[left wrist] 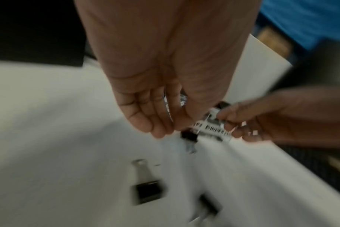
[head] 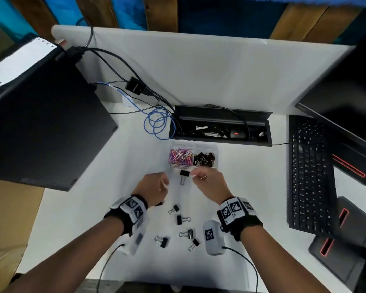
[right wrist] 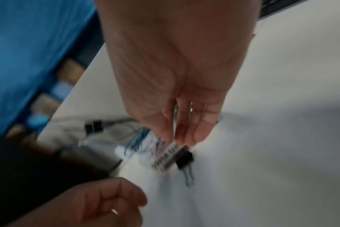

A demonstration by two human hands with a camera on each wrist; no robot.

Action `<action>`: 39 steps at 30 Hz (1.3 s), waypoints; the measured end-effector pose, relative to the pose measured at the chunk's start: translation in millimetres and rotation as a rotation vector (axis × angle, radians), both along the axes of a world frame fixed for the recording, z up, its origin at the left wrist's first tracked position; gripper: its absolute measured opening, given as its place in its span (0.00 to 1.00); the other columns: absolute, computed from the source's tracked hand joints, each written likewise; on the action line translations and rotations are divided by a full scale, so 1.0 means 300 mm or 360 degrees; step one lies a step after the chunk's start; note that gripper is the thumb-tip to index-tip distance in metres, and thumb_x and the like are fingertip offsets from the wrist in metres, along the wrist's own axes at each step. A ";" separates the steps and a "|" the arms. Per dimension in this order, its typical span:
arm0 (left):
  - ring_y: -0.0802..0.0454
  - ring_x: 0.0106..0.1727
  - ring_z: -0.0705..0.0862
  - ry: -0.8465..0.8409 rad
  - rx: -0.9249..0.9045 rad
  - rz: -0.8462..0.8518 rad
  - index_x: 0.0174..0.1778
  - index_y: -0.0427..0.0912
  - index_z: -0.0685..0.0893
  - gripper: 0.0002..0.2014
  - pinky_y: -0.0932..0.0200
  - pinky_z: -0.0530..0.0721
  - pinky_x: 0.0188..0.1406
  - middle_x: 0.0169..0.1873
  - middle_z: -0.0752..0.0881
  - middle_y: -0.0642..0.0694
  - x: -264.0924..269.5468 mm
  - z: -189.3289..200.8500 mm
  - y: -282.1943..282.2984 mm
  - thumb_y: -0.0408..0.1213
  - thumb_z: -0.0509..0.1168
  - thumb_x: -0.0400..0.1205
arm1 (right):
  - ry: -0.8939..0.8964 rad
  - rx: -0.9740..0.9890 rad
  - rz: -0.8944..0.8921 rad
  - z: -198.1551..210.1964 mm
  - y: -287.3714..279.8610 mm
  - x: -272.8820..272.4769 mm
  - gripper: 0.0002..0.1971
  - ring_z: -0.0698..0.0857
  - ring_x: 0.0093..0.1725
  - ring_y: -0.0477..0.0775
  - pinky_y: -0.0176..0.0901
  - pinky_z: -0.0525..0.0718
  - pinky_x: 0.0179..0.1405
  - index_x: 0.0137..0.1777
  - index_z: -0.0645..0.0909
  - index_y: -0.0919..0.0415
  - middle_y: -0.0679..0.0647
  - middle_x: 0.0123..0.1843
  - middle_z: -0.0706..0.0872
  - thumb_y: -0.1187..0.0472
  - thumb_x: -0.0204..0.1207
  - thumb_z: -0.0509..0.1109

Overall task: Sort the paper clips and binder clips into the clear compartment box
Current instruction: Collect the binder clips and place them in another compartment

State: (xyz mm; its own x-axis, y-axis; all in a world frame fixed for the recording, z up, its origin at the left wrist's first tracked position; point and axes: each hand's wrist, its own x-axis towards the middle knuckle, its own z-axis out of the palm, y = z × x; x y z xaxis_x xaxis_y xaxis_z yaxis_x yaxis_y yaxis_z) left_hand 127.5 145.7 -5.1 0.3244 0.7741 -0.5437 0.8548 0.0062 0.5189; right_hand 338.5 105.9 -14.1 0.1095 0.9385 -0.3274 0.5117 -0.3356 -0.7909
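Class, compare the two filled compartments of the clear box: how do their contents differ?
The left compartment holds colourful wire paper clips, pink, purple and white; the right compartment holds black binder clips. The paper clips look flat, the binder clips chunkier. Both piles sit loosely heaped in one clear box.

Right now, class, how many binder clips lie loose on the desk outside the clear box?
6: one just before the box between the hands, five nearer the wrists. Hands may hide others.
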 end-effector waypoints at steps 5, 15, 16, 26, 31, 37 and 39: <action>0.48 0.57 0.74 0.0180 0.0087 -0.0506 0.63 0.53 0.79 0.20 0.53 0.76 0.63 0.58 0.71 0.47 -0.130 -0.088 -0.079 0.35 0.72 0.76 | -0.0370 -0.0100 0.0577 -0.084 -0.021 -0.114 0.26 0.70 0.75 0.53 0.40 0.72 0.73 0.79 0.71 0.54 0.51 0.80 0.67 0.67 0.80 0.62; 0.43 0.46 0.76 0.0544 0.0581 -0.1079 0.46 0.40 0.82 0.13 0.51 0.79 0.46 0.44 0.80 0.41 -0.164 -0.157 -0.108 0.48 0.64 0.77 | -0.0760 -0.0166 0.0580 -0.114 -0.030 -0.179 0.33 0.73 0.67 0.61 0.49 0.75 0.71 0.82 0.58 0.65 0.60 0.73 0.65 0.61 0.79 0.66; 0.42 0.50 0.75 0.0512 0.0577 -0.1059 0.50 0.38 0.80 0.15 0.50 0.77 0.51 0.47 0.78 0.40 -0.172 -0.165 -0.113 0.48 0.61 0.79 | -0.0710 -0.0199 0.0510 -0.119 -0.028 -0.174 0.30 0.77 0.64 0.61 0.51 0.77 0.70 0.79 0.63 0.65 0.61 0.71 0.66 0.61 0.79 0.67; 0.52 0.39 0.78 -0.0334 0.0090 0.0041 0.48 0.43 0.78 0.09 0.65 0.75 0.40 0.42 0.80 0.49 -0.222 -0.158 -0.154 0.27 0.59 0.76 | -0.0561 -0.0164 0.0194 -0.138 -0.077 -0.165 0.09 0.80 0.45 0.60 0.49 0.84 0.50 0.49 0.74 0.58 0.56 0.52 0.72 0.63 0.70 0.68; 0.59 0.37 0.77 -0.0337 -0.0166 0.0088 0.43 0.48 0.81 0.09 0.63 0.74 0.42 0.37 0.79 0.53 -0.210 -0.110 -0.191 0.30 0.59 0.78 | -0.0239 -0.0264 0.0043 -0.134 -0.095 -0.145 0.09 0.81 0.38 0.52 0.26 0.76 0.35 0.49 0.80 0.60 0.57 0.50 0.75 0.70 0.70 0.66; 0.52 0.49 0.75 -0.0095 -0.0083 -0.0758 0.58 0.51 0.74 0.28 0.58 0.76 0.49 0.51 0.73 0.51 -0.209 -0.137 -0.319 0.55 0.75 0.66 | -0.0001 -0.0225 0.0032 -0.122 -0.128 -0.165 0.18 0.80 0.34 0.46 0.27 0.76 0.32 0.35 0.85 0.58 0.52 0.40 0.84 0.77 0.71 0.58; 0.49 0.51 0.76 -0.0116 0.0017 -0.0882 0.60 0.49 0.75 0.25 0.56 0.76 0.50 0.53 0.73 0.47 -0.201 -0.160 -0.341 0.50 0.74 0.70 | 0.0029 -0.0288 0.0103 -0.108 -0.131 -0.182 0.13 0.78 0.33 0.42 0.29 0.75 0.36 0.38 0.84 0.62 0.48 0.37 0.83 0.74 0.74 0.59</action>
State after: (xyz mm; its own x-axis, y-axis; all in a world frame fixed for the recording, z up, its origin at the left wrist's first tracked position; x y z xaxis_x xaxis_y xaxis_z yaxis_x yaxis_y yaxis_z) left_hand 67.3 43.5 -53.1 0.7207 0.4825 -0.4978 0.6908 -0.4393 0.5743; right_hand 283.7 66.7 -46.6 0.0434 0.8692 -0.4925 0.5233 -0.4397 -0.7299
